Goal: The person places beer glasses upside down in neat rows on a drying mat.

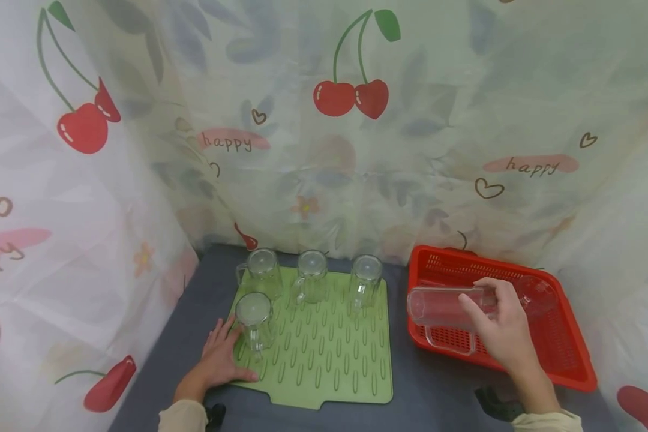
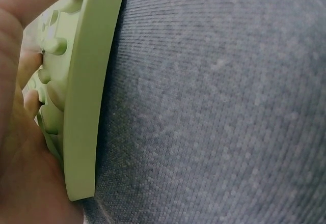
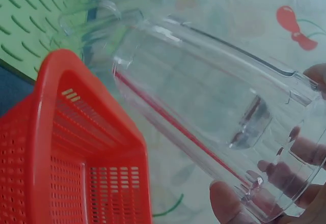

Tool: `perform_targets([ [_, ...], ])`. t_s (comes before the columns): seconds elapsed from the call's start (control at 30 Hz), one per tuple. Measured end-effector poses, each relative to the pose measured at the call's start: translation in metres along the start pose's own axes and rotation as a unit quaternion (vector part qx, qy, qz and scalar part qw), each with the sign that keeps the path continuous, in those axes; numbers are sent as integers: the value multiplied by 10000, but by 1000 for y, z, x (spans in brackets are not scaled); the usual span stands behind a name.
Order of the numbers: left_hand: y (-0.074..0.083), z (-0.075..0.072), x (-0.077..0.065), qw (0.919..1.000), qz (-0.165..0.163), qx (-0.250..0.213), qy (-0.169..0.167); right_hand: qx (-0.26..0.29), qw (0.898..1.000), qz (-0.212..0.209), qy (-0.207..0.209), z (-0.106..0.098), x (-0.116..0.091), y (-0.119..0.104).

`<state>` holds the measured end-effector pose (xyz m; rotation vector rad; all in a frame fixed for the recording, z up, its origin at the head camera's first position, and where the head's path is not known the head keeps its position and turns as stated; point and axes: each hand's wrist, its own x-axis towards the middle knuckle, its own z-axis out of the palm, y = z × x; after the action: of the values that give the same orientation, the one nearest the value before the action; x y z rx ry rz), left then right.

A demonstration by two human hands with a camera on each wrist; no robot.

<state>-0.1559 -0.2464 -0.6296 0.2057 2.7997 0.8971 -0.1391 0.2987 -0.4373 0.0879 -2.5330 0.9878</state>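
Note:
My right hand (image 1: 502, 324) grips a clear glass mug (image 1: 445, 306) near one end, tipped on its side above the red basket (image 1: 578, 360). In the right wrist view, fingertips (image 3: 226, 203) press on the glass. My left hand (image 1: 218, 354) rests with spread fingers on the left edge of the green drying mat (image 1: 351, 360), beside the nearest mug (image 1: 255, 312). The left wrist view shows the mat's rim (image 2: 84, 107) close up. Several clear mugs stand bottom-up on the mat, including a back-left mug (image 1: 263, 273), a middle mug (image 1: 312, 276) and a right mug (image 1: 366, 276).
Another clear glass piece (image 1: 537, 297) is in the basket's right part, partly hidden by my hand. Dark grey cloth (image 1: 405, 384) covers the table. A cherry-printed curtain (image 1: 356, 180) hangs behind and at both sides.

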Motion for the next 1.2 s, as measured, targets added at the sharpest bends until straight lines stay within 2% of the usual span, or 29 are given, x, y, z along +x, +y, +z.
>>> perform_targets([
  [0.3, -2, 2, 0, 9997, 73, -223, 83, 95, 9995, -142, -249, 15, -5, -10],
  [0.43, -1, 3, 0, 9998, 24, -172, 80, 104, 9994, -281, -196, 23, -8, -14],
  [0.6, 0, 2, 0, 9998, 17, -184, 74, 394, 9984, -373, -154, 32, -12, -17],
  [0.97, -2, 2, -1, 9996, 126, -224, 92, 891, 9950, 252, -366, 49, -20, -26],
  [1.2, -2, 0, -1, 9997, 133, -181, 69, 1624, 9847, 447, -452, 65, -24, -28],
])
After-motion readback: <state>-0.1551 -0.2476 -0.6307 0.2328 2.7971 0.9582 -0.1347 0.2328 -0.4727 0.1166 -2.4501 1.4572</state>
